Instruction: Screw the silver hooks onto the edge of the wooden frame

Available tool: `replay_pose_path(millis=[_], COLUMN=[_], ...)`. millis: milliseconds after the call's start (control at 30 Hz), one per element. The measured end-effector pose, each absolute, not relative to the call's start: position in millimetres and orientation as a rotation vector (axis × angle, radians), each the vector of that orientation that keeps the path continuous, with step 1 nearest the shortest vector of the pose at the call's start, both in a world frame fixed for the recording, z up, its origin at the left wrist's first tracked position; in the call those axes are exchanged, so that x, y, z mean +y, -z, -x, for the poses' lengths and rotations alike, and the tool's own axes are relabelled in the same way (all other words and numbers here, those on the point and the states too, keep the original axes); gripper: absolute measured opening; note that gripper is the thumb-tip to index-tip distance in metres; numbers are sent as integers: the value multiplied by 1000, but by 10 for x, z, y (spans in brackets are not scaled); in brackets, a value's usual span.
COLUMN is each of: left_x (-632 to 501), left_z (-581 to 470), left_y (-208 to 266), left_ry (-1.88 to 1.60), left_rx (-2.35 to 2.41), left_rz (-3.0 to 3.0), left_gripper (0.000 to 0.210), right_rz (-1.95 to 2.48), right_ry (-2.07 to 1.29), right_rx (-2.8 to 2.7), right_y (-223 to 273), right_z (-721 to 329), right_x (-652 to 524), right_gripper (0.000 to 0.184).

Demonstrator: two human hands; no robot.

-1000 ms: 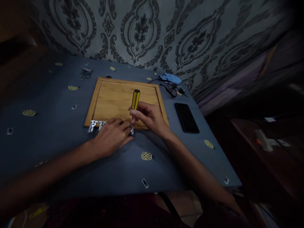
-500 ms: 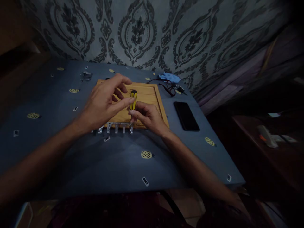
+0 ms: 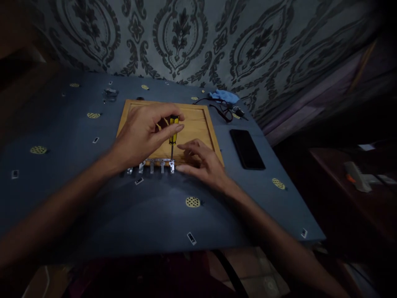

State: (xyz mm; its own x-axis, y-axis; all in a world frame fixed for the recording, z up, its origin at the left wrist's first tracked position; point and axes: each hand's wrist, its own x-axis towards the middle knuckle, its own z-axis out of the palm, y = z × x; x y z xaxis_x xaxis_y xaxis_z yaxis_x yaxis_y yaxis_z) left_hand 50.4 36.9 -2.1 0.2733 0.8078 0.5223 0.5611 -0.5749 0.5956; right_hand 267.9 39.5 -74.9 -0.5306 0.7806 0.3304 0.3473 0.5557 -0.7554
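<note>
My left hand [image 3: 144,132] grips the top of a yellow-and-black screwdriver [image 3: 173,134] between thumb and fingers. The screwdriver stands nearly upright, its shaft pointing down at the right end of a metal hook rack [image 3: 162,166]. Several silver hooks hang from this rack along the near edge of a framed wooden board [image 3: 198,128]. Just right of the shaft, my right hand [image 3: 206,163] is open, with thumb and fingers apart; the thumb tip is close to the rightmost hook. Whether it touches the hook I cannot tell.
To the board's right lies a black phone [image 3: 247,149]. Behind it are eyeglasses [image 3: 223,112], a blue cloth [image 3: 224,96] and a small dark item like keys [image 3: 238,111]. A clear plastic bag [image 3: 110,94] sits at the back left on the blue patterned tablecloth [image 3: 93,198].
My left hand has closed on the screwdriver's top. My right hand has let go of the handle and moved right and down, fingers now apart. The view has shifted slightly.
</note>
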Motion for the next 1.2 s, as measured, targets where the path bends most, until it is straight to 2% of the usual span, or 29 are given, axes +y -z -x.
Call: replay_pose_path(millis=[133,367,700,1200], left_x=[362,332,335,396], left_z=[-491,-466,-468,-415], left_y=[-1,-22,-9,13], left_ry=[-1151,-1142,-1149,-1162], left_rx=[1266,1274,1281,1196], left_rz=[-2254,-2254,-2239,-2278], left_gripper=[20,20,21,23], right_rz=[918,906,903,921], right_ry=[-667,-608,-661,-703], right_rx=[-2283,-2322,-2331,-2339], right_y=[949,1062,1048,1040], right_z=[-2755,-2646,-2647,-2648], right_x=[299,359,371,397], right_gripper=[57,57,51,55])
